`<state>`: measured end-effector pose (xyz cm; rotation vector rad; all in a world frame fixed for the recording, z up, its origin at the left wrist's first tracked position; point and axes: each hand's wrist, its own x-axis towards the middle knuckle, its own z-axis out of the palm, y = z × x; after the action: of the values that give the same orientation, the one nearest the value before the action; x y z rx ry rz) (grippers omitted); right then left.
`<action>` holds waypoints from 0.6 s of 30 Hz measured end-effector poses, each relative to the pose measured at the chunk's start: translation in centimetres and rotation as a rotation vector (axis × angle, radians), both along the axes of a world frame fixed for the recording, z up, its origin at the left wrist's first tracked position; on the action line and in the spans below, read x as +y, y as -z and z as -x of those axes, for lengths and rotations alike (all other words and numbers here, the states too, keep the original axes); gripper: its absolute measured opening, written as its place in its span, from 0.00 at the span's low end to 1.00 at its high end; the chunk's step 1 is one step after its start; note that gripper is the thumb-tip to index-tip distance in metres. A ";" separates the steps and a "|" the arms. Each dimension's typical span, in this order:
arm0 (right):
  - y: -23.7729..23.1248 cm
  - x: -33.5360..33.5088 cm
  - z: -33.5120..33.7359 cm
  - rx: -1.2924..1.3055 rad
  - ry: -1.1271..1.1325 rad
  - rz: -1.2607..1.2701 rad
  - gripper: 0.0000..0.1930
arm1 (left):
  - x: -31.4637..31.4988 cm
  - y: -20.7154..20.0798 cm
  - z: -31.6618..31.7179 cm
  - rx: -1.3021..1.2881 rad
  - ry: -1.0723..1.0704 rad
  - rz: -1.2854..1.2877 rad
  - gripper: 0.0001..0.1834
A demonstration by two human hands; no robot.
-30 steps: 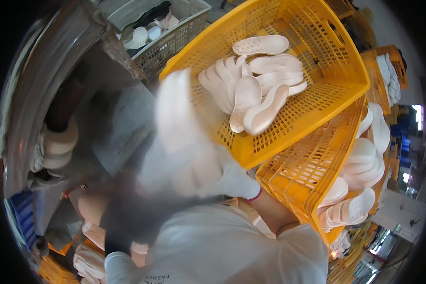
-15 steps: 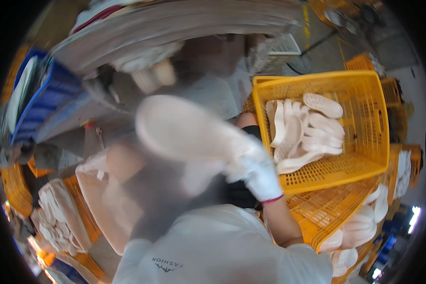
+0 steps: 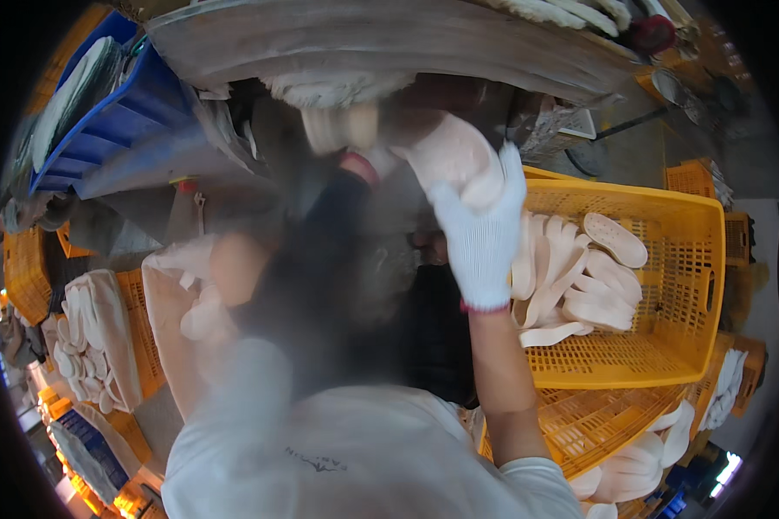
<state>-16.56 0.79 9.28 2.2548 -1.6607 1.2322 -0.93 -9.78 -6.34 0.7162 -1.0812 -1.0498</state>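
Note:
My right hand (image 3: 483, 238), in a white knitted glove with a red cuff edge, is closed around one end of a pale pink shoe sole (image 3: 454, 156). Thumb and fingers lie on either side of it. The sole is raised under the edge of a worn bench, just right of a pale, blurred cylinder (image 3: 342, 128). My left hand (image 3: 381, 157), at the end of a dark sleeve, reaches up below that cylinder, near the sole's left side. Motion blur smears its fingers, so their grip does not show.
A yellow crate (image 3: 675, 285) with several pale soles stands at my right, above another yellow crate (image 3: 597, 424). The dusty bench edge (image 3: 389, 48) crosses in front. A blue bin (image 3: 130, 121) is at the far left. More soles (image 3: 95, 337) lie at left.
My right hand has moved up and forward, bringing the sole from above my lap to beside the cylinder. My left hand has come into sight there. The view has shifted.

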 end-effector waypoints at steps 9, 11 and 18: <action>2.8 -9.6 -2.0 -0.546 -0.012 -0.838 0.42 | 8.4 -6.7 -5.3 -1.332 -0.001 -0.615 0.48; 4.0 -9.9 -2.4 -0.502 0.009 -0.894 0.43 | 8.7 -8.8 -4.5 -0.955 -0.006 -0.790 0.46; -0.7 -3.0 -0.4 -0.769 -0.230 -0.903 0.47 | 4.0 -3.8 -0.1 -0.290 0.058 -0.270 0.20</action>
<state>-16.18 -2.23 9.99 2.6558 -2.7338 1.8390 -0.85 -5.82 -2.55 1.0850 -1.2247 -1.1797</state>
